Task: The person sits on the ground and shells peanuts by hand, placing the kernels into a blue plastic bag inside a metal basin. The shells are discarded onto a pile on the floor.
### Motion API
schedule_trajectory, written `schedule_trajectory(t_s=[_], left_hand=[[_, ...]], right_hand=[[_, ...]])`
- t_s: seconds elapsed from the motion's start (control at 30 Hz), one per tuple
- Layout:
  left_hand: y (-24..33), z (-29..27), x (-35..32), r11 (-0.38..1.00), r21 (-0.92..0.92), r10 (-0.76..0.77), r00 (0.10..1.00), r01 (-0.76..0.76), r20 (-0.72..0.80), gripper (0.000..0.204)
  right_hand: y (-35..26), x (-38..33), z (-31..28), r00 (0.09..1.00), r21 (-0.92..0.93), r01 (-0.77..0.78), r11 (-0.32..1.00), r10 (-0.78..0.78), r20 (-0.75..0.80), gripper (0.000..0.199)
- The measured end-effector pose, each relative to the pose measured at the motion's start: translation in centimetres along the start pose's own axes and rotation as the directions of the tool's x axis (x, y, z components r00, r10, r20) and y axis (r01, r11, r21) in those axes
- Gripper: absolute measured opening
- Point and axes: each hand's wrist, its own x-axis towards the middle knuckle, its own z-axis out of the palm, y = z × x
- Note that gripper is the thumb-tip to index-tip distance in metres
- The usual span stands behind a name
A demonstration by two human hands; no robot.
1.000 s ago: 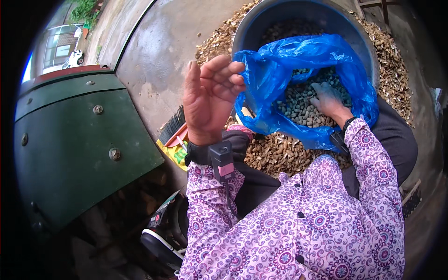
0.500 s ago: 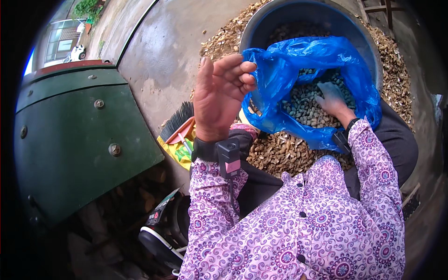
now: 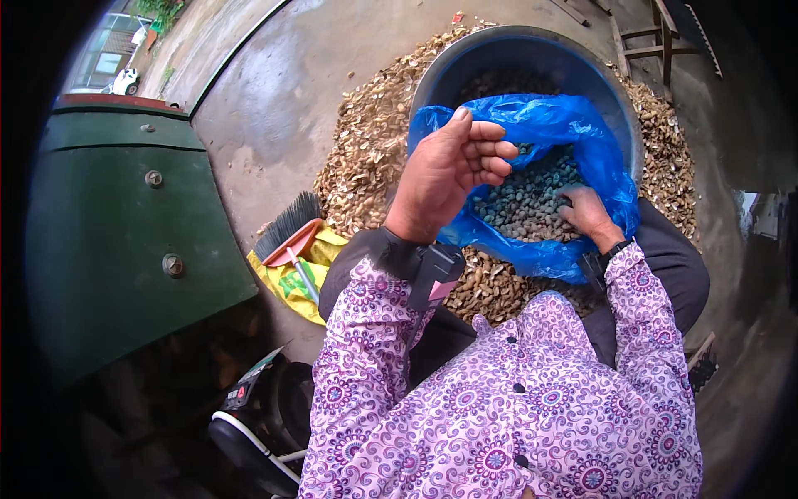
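Note:
A blue plastic bag [image 3: 544, 125] full of grey-green seeds [image 3: 524, 204] lies open in front of me, against a big blue tub [image 3: 499, 58]. My left hand [image 3: 445, 179] is raised at the bag's left edge, thumb up and fingers curled toward the palm, with nothing visible in it. My right hand [image 3: 588, 214] is inside the bag on the seeds. Its fingertips are dug in among them, so its grip is hidden. Both arms wear a purple patterned sleeve and a dark wristband.
A heap of tan shells [image 3: 366, 158] surrounds the tub on the concrete ground. A broom head with a red handle [image 3: 291, 237] lies on a yellow sack [image 3: 287, 283] at my left. A green metal machine body [image 3: 116, 224] stands further left. A dark shoe [image 3: 249, 416] is at the bottom.
My left hand has moved right, over the bag's edge, and its spread fingers have curled in. My right hand stays in the seeds, shifted slightly lower.

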Motion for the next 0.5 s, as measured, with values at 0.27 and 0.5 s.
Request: schedule_trajectory(t_s=[0.27,0.5], left_hand=[[0.1,-0.3,-0.4,1.000,-0.008,0.026,0.999,-0.026,-0.034,0.042],[0.0,-0.4,-1.2,0.998,0.054,0.028,0.998,-0.024,-0.065,0.043]], right_hand=[[-2.5,1.5,1.5,0.998,0.116,0.034,0.993,-0.041,0.057,0.022],[-3.5,3.3,5.4,0.990,-0.005,0.128,0.992,-0.128,-0.064,0.013]])
